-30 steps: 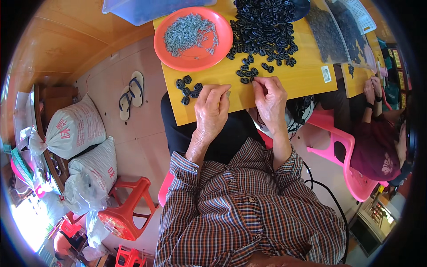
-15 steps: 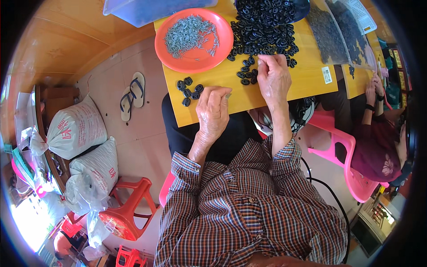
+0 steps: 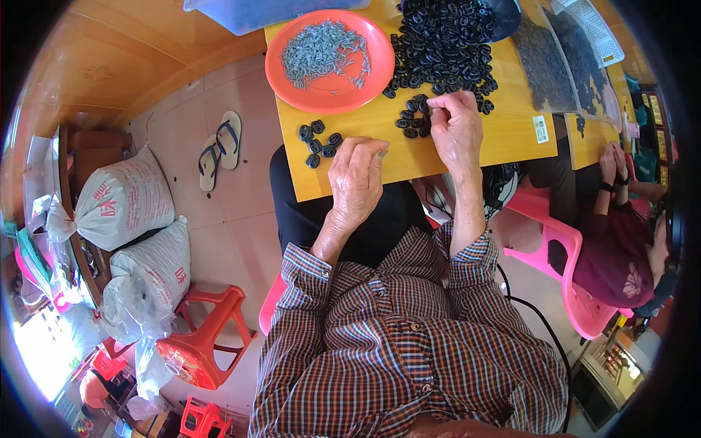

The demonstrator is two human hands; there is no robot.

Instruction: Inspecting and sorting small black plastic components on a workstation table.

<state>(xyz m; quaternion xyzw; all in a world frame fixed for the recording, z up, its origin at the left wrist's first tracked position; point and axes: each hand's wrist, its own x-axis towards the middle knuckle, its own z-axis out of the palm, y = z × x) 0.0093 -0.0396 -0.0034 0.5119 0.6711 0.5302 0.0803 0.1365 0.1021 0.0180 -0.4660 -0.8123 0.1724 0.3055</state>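
My left hand (image 3: pixel 356 175) rests at the table's near edge with its fingers curled together. Whatever it may hold is hidden. Beside it lies a small cluster of black oval pieces with two holes (image 3: pixel 314 145). My right hand (image 3: pixel 458 135) has thumb and forefinger pinched together over another group of the same pieces (image 3: pixel 410 123). Its fingertips hide what is between them. Farther back spreads a large heap of these black pieces (image 3: pixel 442 47). An orange plate (image 3: pixel 288 93) at the back left bears a mound of small silvery screws (image 3: pixel 321 55).
The yellow table (image 3: pixel 504 131) carries a dark scoop-like container (image 3: pixel 504 22), clear bags of dark pieces (image 3: pixel 544 66) and a white basket (image 3: pixel 595 33). A clear bin (image 3: pixel 270 11) stands back left. A co-worker's hands (image 3: pixel 612 162) are at right. Sandals, sacks and a red stool (image 3: pixel 208 343) stand left.
The view has shifted slightly. My right hand has drawn a little left and nearer, away from the heap and over the small group. My left hand stays nearly where it was.
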